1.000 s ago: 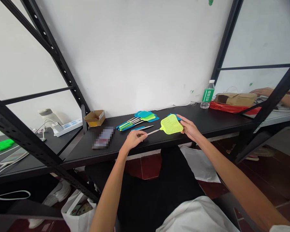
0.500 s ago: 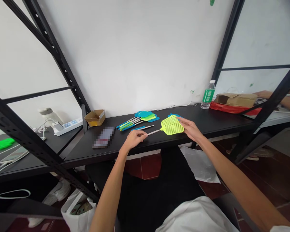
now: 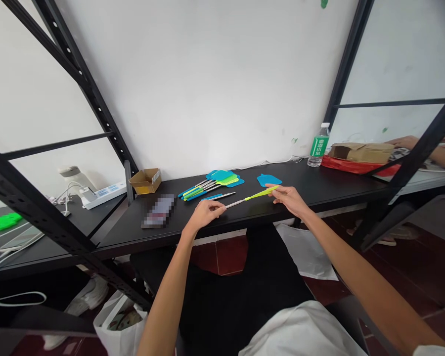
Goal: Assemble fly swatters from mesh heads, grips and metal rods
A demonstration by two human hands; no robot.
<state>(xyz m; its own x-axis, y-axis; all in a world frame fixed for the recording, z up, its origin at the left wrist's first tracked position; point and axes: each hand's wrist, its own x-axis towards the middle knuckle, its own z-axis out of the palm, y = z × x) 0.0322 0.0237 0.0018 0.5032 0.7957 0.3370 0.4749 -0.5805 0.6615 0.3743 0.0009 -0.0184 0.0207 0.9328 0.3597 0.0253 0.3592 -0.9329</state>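
A yellow-green fly swatter [image 3: 260, 193] is held level above the front of the black table, its head turned edge-on to me. My left hand [image 3: 206, 214] is closed around the handle end of its metal rod, hiding the grip. My right hand [image 3: 288, 199] pinches the far edge of the swatter's head. Just behind my right hand, a loose blue swatter head [image 3: 269, 180] lies flat on the table. Beyond my left hand are blue-handled metal rods [image 3: 222, 196] and a pile of blue and green fly swatters [image 3: 222, 178], handles to the left.
On the black table [image 3: 193, 225] are a pixelated phone-like slab [image 3: 159, 211] and a small open cardboard box [image 3: 146, 181]. A water bottle [image 3: 319, 145] stands at the back right. Black metal shelf posts [image 3: 85, 89] rise on both sides. Another person's hand [image 3: 406, 142] shows at far right.
The yellow-green swatter has rotated about its rod, so its head went from face-on to edge-on. The blue swatter head behind it has come into fuller view. My left hand stays in place.
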